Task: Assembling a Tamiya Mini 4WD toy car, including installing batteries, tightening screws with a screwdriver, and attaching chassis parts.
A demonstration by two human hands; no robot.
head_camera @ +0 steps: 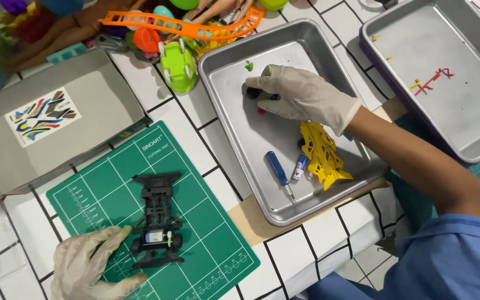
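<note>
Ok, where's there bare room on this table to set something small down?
Free patches: the upper half of the green cutting mat above the black toy car chassis; most of the right-hand metal tray; the near corner of the middle metal tray below the blue screwdriver. It is crowded along the top, around the orange toy track.

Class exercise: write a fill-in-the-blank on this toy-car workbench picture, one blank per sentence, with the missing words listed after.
1. The black toy car chassis lies on a ____ cutting mat.
2. The gloved right hand reaches into a metal ____.
3. The gloved left hand rests beside the ____.
4. The blue-handled screwdriver lies beside a ____ plastic frame.

Missing words: green; tray; chassis; yellow
</note>
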